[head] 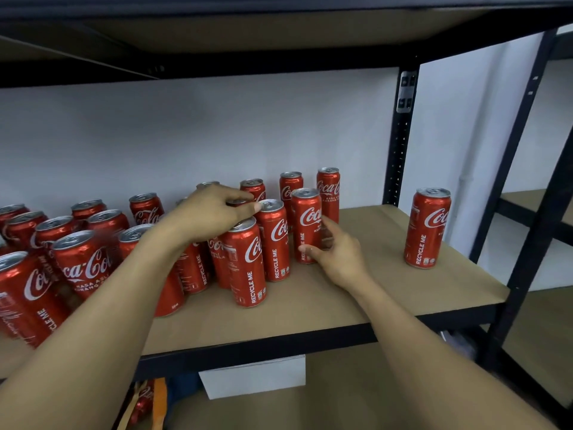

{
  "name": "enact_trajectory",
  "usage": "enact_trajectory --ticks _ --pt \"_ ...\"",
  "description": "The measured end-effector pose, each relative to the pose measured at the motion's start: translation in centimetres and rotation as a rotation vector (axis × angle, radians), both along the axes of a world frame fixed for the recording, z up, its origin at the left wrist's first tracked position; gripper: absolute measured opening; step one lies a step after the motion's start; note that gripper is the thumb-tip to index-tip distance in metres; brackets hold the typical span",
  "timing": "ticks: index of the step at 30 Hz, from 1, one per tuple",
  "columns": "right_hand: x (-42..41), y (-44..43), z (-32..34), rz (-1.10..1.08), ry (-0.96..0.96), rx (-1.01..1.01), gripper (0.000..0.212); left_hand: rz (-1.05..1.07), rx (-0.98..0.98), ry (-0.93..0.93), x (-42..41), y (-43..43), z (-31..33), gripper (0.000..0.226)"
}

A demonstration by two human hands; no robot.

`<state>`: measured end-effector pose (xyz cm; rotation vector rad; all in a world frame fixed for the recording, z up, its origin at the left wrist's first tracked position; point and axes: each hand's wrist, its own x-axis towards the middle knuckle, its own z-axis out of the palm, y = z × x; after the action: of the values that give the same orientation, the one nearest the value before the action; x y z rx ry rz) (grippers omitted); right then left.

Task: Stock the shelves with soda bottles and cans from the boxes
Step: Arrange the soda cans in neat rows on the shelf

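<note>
Shelf board (387, 290) holds red cans (83, 259), packed leftward. Your left hand (214, 212) grip pinches middle can (239, 201) by rim; right hand (338, 259) grip wraps end can (305, 218) low, likely tightening row. Rightward, lone can (428, 228) stands apart.

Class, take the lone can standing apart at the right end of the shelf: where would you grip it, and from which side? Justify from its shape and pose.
Wrap the lone can round its mid-body, coming from the front: it stands upright, a slim cylinder, with bare shelf on every side.
</note>
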<state>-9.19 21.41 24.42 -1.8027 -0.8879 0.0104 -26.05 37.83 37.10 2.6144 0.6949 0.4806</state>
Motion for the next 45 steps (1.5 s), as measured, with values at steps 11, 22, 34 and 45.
enact_trajectory --ticks 11,22,34,45 --pt "0.5 0.6 -0.5 0.021 -0.039 -0.107 0.074 -0.023 -0.061 -0.068 0.0 -0.1 -0.4 0.055" --pt "3.0 -10.0 -1.0 -0.69 -0.387 0.351 0.047 -0.018 0.038 0.109 1.6 -0.4 2.9 0.039" --pt "7.0 -12.2 0.2 -0.424 0.103 0.165 0.066 -0.221 0.274 0.019 10.7 -1.5 3.5 0.046" --pt "12.7 -9.3 0.1 -0.268 0.123 0.012 0.076 -0.283 0.433 0.336 20.9 -0.8 4.3 0.072"
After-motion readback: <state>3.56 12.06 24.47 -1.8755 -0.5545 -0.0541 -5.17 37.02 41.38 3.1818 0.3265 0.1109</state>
